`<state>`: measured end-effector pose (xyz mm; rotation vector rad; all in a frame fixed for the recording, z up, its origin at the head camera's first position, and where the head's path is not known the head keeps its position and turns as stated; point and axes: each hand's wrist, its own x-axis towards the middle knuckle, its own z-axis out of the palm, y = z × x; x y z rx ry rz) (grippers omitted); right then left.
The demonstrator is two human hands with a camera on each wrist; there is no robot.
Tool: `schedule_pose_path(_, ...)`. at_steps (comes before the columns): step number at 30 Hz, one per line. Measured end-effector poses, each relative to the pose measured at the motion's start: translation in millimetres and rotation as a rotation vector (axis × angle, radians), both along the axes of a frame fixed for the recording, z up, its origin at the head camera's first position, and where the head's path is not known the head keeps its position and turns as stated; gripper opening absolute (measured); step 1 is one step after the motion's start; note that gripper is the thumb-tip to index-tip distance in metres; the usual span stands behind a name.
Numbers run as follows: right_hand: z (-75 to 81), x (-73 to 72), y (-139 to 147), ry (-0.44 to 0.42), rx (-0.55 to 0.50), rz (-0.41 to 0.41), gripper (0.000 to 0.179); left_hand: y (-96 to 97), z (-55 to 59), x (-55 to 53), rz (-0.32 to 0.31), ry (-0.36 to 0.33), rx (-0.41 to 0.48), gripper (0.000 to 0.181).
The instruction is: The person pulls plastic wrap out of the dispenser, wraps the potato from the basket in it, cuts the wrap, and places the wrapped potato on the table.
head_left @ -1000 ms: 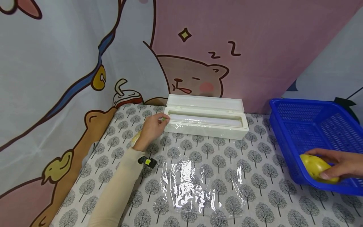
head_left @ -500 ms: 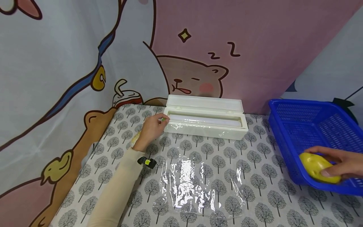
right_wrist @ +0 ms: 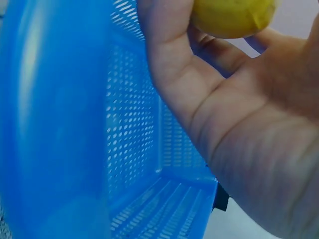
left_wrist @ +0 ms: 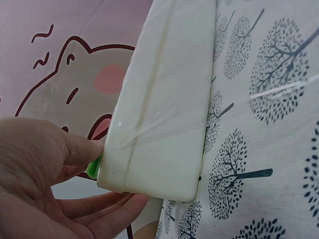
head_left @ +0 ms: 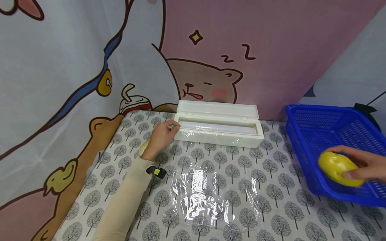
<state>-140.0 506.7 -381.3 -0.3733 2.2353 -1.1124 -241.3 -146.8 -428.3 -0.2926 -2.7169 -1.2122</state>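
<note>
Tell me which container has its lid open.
The white plastic-wrap dispenser at the left hand: its lid is open behind the roll. The blue basket near the right hand shows no lid.

A matt, printed cloth [head_left: 280, 226] covers the counter. Along the counter's back edge, the white box [head_left: 217, 140] looks like smooth, lightly glossy plastic, and the roll [head_left: 218, 128] inside it has a slick sheen. Clear plastic film [head_left: 208, 202] spreads toward the front edge, wrinkled and very glossy. Near the right edge, the blue basket [head_left: 297, 150] is shiny, perforated plastic; the yellow fruit [head_left: 336, 165] has smooth, shiny skin. The wall hanging [head_left: 271, 50] is matt, lightly creased fabric; the sleeve [head_left: 123, 201], matt cloth.
</note>
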Motion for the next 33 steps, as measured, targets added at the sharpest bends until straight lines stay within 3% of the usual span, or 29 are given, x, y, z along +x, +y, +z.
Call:
schedule_pose_path(4, 2.0, 3.0, -6.8, 0.166, 0.047, -0.050, 0.079, -0.2, -0.1, 0.0, 0.000, -0.004, -0.004, 0.020)
schedule_pose_path(8, 6.9, 5.7, -20.8, 0.270, 0.063, -0.088, 0.080, 0.4, 0.3, -0.8, 0.002, 0.005, -0.009, 0.019)
schedule_pose_path(12, 16.3, 6.9, -36.5, 0.277, 0.028, -0.088, 0.080, 0.9, 1.3, -0.7, 0.006, 0.009, -0.013, 0.019)
schedule_pose_path(18, 31.6, 11.0, -64.4, 0.169, 0.012, -0.066, 0.076, 1.4, 2.2, 0.4, 0.004, -0.008, -0.013, 0.020)
schedule_pose_path(24, 36.7, 13.3, -101.1, 0.224, 0.057, -0.019, 0.072, -0.1, 2.6, 0.1, -0.004, 0.009, -0.013, 0.019)
schedule_pose_path(33, 36.7, 11.9, -153.6, 0.234, -0.110, 0.094, 0.076, -0.7, 1.4, -1.0, -0.014, 0.016, -0.010, 0.019)
